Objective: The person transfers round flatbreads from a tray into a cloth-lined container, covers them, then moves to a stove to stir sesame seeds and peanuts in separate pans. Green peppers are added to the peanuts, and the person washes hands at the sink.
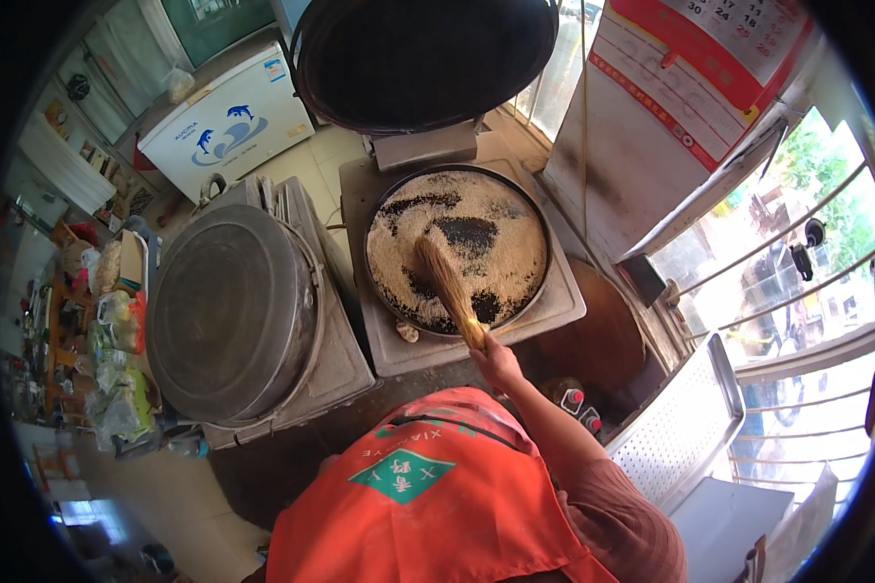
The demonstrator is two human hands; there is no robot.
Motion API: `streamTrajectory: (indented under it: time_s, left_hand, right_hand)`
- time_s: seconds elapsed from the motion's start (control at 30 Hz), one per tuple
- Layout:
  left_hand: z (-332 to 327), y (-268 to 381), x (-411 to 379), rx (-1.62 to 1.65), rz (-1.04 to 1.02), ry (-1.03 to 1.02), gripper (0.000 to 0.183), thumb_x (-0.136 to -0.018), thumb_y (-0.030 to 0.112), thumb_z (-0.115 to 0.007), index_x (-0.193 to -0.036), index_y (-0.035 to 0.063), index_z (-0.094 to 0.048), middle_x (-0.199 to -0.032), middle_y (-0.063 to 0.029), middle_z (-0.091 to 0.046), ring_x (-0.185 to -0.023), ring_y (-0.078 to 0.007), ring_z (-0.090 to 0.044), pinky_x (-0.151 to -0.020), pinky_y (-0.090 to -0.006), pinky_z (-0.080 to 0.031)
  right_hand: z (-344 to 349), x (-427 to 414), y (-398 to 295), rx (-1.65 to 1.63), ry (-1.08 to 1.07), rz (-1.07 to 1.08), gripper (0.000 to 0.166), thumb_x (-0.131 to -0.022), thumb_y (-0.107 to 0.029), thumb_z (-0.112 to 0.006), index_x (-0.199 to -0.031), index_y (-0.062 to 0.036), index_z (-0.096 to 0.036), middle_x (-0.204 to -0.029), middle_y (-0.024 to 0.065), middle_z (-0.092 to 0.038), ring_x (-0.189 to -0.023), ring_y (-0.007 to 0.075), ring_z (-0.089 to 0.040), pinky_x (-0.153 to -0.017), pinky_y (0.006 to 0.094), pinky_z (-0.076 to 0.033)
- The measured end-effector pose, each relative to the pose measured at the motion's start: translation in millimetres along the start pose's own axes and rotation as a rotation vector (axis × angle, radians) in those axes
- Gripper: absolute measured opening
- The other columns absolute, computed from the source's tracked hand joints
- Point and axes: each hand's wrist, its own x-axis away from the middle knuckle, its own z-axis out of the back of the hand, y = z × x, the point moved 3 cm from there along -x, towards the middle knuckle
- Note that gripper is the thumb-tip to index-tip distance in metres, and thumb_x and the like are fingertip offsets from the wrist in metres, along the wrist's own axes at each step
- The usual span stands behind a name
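My right hand grips the handle end of a straw whisk brush. The brush's far end rests among pale seeds, seemingly sesame, spread over a round black griddle pan. Dark patches of the pan's bottom show through the seeds. The pan sits in a square metal-topped cooker, and its large round black lid stands raised behind it. My left hand is out of view.
On the left, a second cooker has a closed round metal lid. A white chest freezer stands behind. To the right are a perforated metal tray, red-capped bottles and a barred window. Bagged goods lie far left.
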Motion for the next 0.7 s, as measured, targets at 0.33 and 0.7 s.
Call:
streamTrajectory:
  time_s: [0.33, 0.7]
  left_hand:
    - [34.2, 179.7, -26.2, 0.455, -0.190, -0.112, 0.022, -0.098, 0.019, -0.061, -0.118, 0.0088, -0.063, -0.094, 0.0008, -0.066, -0.082, -0.0081, -0.060, -0.069, -0.0269, -0.050]
    - [235.8, 780.7, 123.7, -0.264, -1.318, 0.491, 0.035, -0.101, 0.021, -0.058, -0.132, 0.0062, -0.059, -0.125, -0.0090, -0.065, -0.117, -0.0186, -0.060, -0.104, -0.0360, -0.044]
  right_hand:
    - [85.2, 38.1, 103.9, -0.002, 0.179, -0.089, 0.059, -0.090, -0.036, -0.064, -0.140, -0.0085, -0.049, -0.107, 0.0254, -0.069, -0.102, 0.0414, -0.066, -0.085, 0.0479, -0.052]
    - [104.0, 1.0, 94.8, -0.160, 0.090, 0.018, 0.057, -0.091, -0.034, -0.064, -0.140, -0.0082, -0.049, -0.107, 0.0265, -0.068, -0.102, 0.0424, -0.065, -0.087, 0.0495, -0.052]
